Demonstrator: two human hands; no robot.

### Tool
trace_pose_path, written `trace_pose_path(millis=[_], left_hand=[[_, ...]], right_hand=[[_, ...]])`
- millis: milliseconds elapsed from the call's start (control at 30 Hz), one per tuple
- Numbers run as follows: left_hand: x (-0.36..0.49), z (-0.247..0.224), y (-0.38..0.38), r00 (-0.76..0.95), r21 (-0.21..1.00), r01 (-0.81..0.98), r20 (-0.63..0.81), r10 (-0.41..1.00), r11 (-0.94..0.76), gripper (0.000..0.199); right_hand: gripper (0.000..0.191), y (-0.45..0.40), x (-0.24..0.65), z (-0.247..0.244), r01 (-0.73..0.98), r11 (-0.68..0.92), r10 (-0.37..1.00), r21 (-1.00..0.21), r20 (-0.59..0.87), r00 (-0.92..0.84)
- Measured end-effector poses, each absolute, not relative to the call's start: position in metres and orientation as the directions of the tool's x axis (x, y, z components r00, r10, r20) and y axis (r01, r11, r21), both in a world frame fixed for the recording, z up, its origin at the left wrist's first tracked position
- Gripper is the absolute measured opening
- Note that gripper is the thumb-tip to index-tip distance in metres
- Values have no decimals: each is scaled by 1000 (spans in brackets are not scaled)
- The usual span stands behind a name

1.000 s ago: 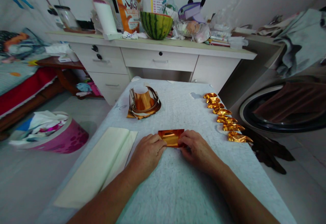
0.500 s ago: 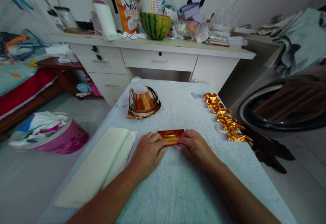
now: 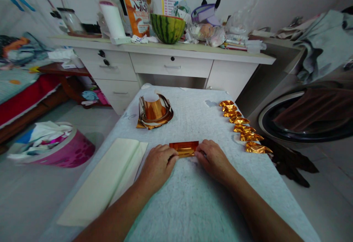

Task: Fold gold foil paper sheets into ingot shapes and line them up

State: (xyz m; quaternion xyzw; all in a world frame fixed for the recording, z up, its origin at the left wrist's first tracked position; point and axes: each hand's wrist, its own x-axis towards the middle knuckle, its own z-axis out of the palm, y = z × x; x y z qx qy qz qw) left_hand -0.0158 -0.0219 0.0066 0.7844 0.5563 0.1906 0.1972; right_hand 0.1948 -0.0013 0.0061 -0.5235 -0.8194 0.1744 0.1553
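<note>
A small sheet of shiny gold foil paper lies near the middle of the cloth-covered table, its near edge curled or folded over. My left hand pinches its left end between thumb and fingers. At the right end, my right hand grips it the same way, fingers curled. Beyond them stands a curled stack of gold foil sheets. Along the right edge runs a row of several folded gold foil pieces. Folded cream paper lies beside my left forearm.
Behind the table is a white desk bearing half a watermelon, an orange snack bag and plastic bags. A washing machine stands at the right. On the floor at left sits a pink bin full of waste.
Both hands stay at the foil's ends. My right thumb and fingers have shifted slightly at its near edge, and a little more of the foil's lower fold shows.
</note>
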Motion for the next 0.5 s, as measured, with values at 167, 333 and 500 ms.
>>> trace_pose_path(millis=[167,333,500], left_hand=[[-16,4,-22,258,521,812,86,962,-264,16],[-15,5,-21,226,495,837,73,971,-233,14],[-14,7,-21,219,461,858,68,973,-226,14]], right_hand=[[14,0,191,4,846,352,931,-400,57,-360],[12,-2,189,2,858,355,932,-371,72,-354],[10,-2,187,2,864,342,938,-370,87,-335]])
